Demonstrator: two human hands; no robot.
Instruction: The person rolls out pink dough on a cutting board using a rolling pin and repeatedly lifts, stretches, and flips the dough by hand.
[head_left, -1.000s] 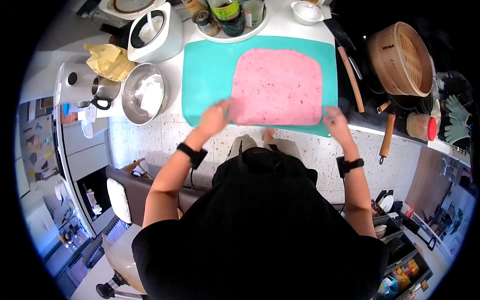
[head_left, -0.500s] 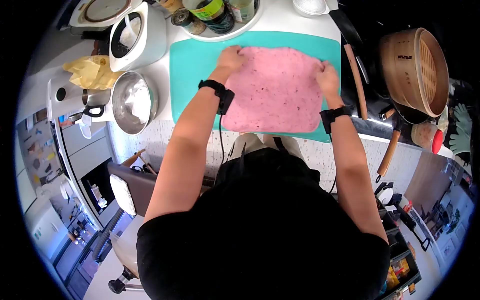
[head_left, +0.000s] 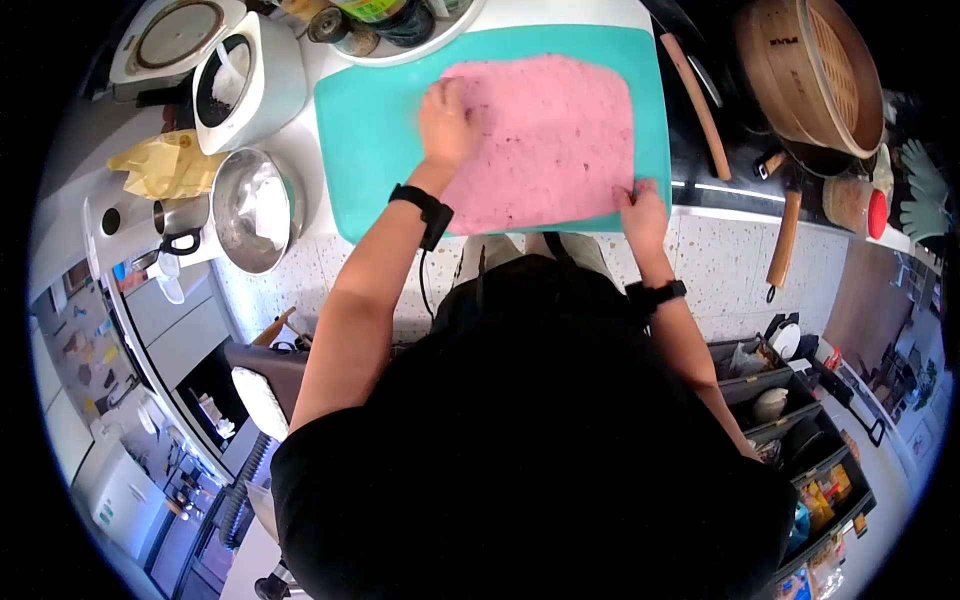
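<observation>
A wide pink dough sheet (head_left: 550,140) with dark specks lies flat on a teal mat (head_left: 370,170). My left hand (head_left: 447,125) is over the sheet's upper left edge, fingers bent and slightly smeared, so their grip is unclear. At the lower right corner, my right hand (head_left: 643,212) pinches the dough edge between thumb and fingers. Each wrist wears a black strap with a small device.
Left of the mat are a metal bowl (head_left: 225,225), a white rice cooker (head_left: 275,95) and a yellow bag (head_left: 165,160). A tray of jars (head_left: 405,50) stands behind. To the right are a bamboo steamer (head_left: 790,90) and a red-lidded jar (head_left: 850,203).
My right hand has moved down the sheet's right side to its lower corner. My left hand has shifted slightly at the left edge, with fingers now bent over it. The view has shifted too.
</observation>
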